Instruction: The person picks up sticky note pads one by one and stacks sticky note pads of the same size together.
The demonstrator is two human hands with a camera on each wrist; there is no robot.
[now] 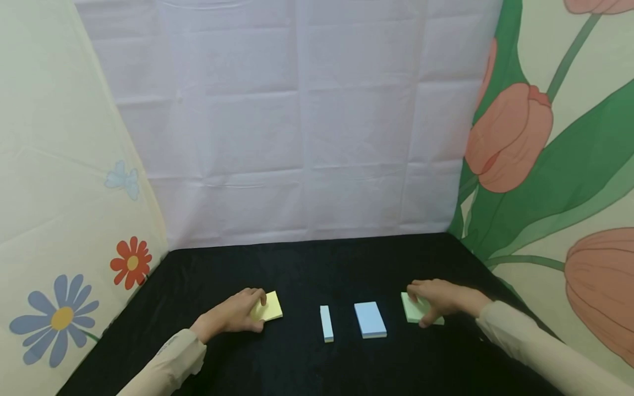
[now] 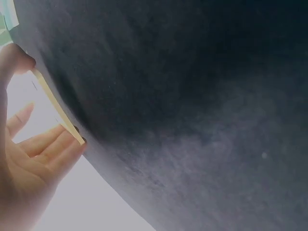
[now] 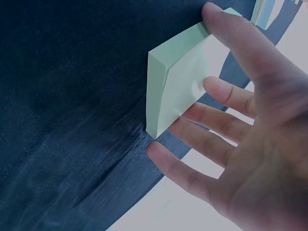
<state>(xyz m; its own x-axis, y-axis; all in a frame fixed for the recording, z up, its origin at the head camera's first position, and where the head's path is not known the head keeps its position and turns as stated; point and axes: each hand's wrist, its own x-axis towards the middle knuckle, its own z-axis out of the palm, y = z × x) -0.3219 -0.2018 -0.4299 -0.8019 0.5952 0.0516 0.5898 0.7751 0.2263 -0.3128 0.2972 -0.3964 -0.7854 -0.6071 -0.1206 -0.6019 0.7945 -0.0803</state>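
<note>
My left hand (image 1: 234, 312) grips a yellow sticky note pad (image 1: 273, 308) at the left of the black table, thumb along the near edge and fingers over the far edge. In the left wrist view only the thin pale-yellow side of that pad shows clearly; its face is washed out by glare. On the right, my right hand (image 1: 443, 300) spans a light green sticky note pad (image 3: 187, 79). Its thumb lies at one edge and several fingertips at the opposite edge, with the index fingertip near the top face.
Between the hands lie a narrow pale-blue note pad (image 1: 326, 323) and a wider blue note pad (image 1: 370, 319), apart from each other. Black cloth (image 1: 297, 368) covers the table. A white sheet (image 1: 307, 121) hangs behind, with flower-patterned curtains at both sides.
</note>
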